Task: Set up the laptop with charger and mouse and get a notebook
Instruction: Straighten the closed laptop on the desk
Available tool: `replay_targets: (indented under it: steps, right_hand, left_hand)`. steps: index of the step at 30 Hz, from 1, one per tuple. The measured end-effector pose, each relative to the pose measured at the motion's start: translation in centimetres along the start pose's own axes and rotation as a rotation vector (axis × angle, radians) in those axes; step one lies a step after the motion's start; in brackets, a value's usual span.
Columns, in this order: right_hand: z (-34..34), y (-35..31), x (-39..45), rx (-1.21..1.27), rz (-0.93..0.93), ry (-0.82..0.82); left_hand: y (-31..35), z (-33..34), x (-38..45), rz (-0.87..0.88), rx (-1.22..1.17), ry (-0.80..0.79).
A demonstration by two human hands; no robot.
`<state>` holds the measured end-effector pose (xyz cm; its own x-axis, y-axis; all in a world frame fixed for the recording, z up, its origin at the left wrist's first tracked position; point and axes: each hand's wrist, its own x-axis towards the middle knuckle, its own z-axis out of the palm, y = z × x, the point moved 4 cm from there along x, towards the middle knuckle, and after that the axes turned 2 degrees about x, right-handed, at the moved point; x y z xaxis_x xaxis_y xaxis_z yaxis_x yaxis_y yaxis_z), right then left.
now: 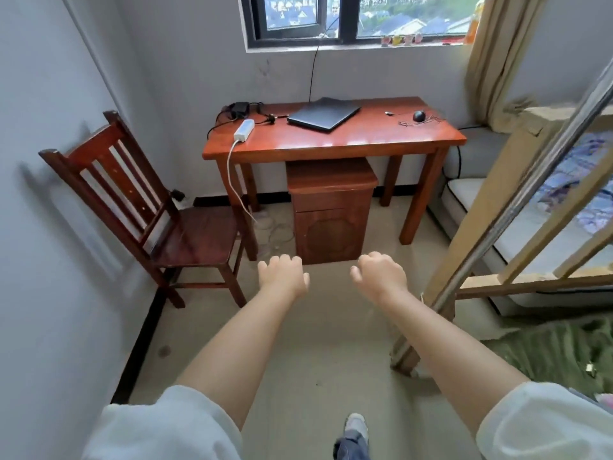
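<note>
Against the left wall stands a wooden chair (159,207), turned sideways to the desk (331,144). On the desk's left end lie a black charger brick (241,107) with its coiled cable and, just in front of it, a white power strip (244,130) whose cord drops over the front edge to the floor. Near the middle of the desk, toward the back, the laptop (323,113) rests closed and turned at an angle. On the right end sits the black mouse (419,116) with its thin wire loose around it. Under the desk is a small wooden cabinet (331,210). I hold both arms out in front of me, well short of the desk: my left hand (285,277) and my right hand (381,275) both hang with fingers loosely curled downward, holding nothing. A bunk bed frame (517,207) fills the right side.
</note>
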<state>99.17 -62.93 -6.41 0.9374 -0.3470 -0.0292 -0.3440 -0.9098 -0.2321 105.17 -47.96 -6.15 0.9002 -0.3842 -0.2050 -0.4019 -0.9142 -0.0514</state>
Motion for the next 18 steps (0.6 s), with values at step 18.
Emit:
replay_targets:
  steps: [18]
  right_hand:
    - [-5.7,3.3,47.6,0.032,-0.029,0.085]
  left_hand:
    - [-0.6,-12.4,45.6,-0.053,0.021,0.03]
